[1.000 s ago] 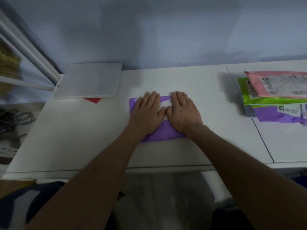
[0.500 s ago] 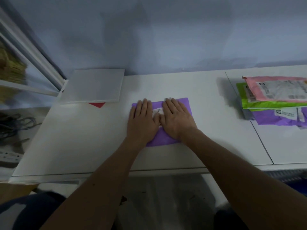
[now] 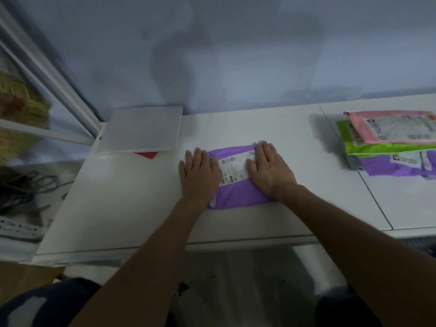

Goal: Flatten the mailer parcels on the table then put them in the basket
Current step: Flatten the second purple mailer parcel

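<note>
Your left hand point(image 3: 199, 177) lies flat and open at nine o'clock of the purple parcel point(image 3: 238, 192), gripping nothing. Your right hand point(image 3: 270, 172) presses likewise at three o'clock, palms apart to spread it flat mid-table point(image 3: 132, 208); no basket is visible.

White table point(image 3: 271, 128) bears a purple mailer point(image 3: 238, 194), board point(image 3: 141, 128) (grey), stacked mailers point(image 3: 387, 147).

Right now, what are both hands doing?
Left hand: open, flat, pressing the purple mailer parcel.
Right hand: open, flat, pressing the same parcel.
</note>
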{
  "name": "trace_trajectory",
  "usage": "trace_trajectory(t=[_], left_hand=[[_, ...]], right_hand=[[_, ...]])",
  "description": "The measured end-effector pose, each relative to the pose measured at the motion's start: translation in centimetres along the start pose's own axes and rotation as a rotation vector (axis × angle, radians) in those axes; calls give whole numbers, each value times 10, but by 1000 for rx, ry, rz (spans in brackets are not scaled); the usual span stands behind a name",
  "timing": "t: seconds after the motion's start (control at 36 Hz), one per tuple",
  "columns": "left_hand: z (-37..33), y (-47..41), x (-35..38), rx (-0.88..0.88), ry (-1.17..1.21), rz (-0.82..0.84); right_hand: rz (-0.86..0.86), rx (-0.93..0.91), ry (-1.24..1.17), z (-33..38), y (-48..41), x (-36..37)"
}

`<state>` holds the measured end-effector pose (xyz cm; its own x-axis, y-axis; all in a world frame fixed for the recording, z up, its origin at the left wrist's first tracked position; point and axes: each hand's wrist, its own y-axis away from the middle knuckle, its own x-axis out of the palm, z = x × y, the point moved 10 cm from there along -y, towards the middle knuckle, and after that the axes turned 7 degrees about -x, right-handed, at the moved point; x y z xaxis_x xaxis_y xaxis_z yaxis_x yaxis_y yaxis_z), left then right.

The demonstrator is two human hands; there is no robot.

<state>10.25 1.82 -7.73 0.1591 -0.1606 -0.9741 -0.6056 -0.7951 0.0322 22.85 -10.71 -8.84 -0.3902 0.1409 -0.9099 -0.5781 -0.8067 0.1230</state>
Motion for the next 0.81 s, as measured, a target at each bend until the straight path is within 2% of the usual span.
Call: trace_trajectory(t=[0.06,0.11,0.17,0.22,0.28,0.42,0.56,0.67,0.81], left_hand=[[-26,6,-18,79,48,-143],[-60,18,-19,237,59,-175],[-85,34,6,350,14,-47],[-87,46,32,323,-38,95],[-83,51,34,308,-127,60],[-76,52,26,366,-162,-32],[-67,51,32,423,-162,3],[-49,44,19,337,-85,-53],[-40,43,11,319,-77,-100]], right_hand=[[-12,9,-25,0,-1,-2],[-35,6,-42,3,0,-2],[-51,15,-32,5,7,0],[-93,7,61,5,16,4],[-124,-2,122,3,24,6],[-149,-41,170,8,32,6],[-165,-37,165,6,30,6],[-176,-16,164,5,29,3],[-152,2,169,7,28,3]])
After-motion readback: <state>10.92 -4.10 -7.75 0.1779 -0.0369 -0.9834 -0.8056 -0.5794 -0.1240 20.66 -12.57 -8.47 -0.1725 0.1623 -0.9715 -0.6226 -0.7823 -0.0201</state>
